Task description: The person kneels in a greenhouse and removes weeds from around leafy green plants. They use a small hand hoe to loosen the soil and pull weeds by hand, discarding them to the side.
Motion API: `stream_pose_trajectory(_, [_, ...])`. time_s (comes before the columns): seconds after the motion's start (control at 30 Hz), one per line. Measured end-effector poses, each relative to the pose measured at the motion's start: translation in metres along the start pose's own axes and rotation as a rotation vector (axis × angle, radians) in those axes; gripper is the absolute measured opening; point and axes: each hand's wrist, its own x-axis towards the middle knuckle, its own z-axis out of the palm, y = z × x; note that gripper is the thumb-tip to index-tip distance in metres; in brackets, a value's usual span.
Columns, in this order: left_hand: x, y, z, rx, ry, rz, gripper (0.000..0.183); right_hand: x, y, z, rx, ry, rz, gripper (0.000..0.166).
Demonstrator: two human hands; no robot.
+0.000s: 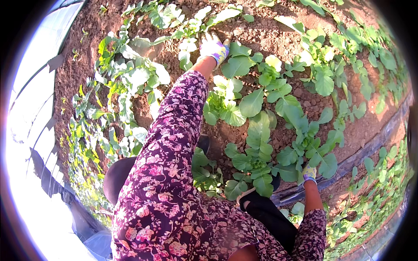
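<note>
My left hand (pixel 214 49), in a white glove with a purple and yellow pattern, reaches to the top middle. Its fingers lie on the soil at the base of a leafy green plant (pixel 196 24); whether they grip anything is not clear. Lower right, my right hand (pixel 309 173) wears a matching glove. Its fingers are hidden under the broad leaves of another leafy plant (pixel 305 143), so its hold cannot be made out. Between the two hands grow several more leafy plants (pixel 258 156) in brown, crumbly soil.
Dense greens (pixel 124 81) grow on the left, beside a bright plastic sheet wall (pixel 32 98). A dark plastic strip (pixel 369 150) crosses the soil at right, with more plants (pixel 375 202) beyond it. My shoe (pixel 246 195) stands close to the plants below the middle.
</note>
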Motion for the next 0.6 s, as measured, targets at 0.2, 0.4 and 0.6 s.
stream_pose_trajectory(0.2, [-0.012,-0.03,-0.004,0.083,-0.036,0.077,0.071,0.016,-0.011,0.006,0.007,-0.157,0.05,0.051])
stream_pose_trajectory(0.4, [-0.009,0.019,-0.045,-0.367,0.209,0.319,0.032,0.018,-0.013,0.009,0.003,-0.166,0.058,0.051])
stream_pose_trajectory(0.6, [-0.009,0.133,-0.089,-0.381,-0.309,0.426,0.029,0.002,-0.025,-0.009,0.123,-0.266,0.082,0.055])
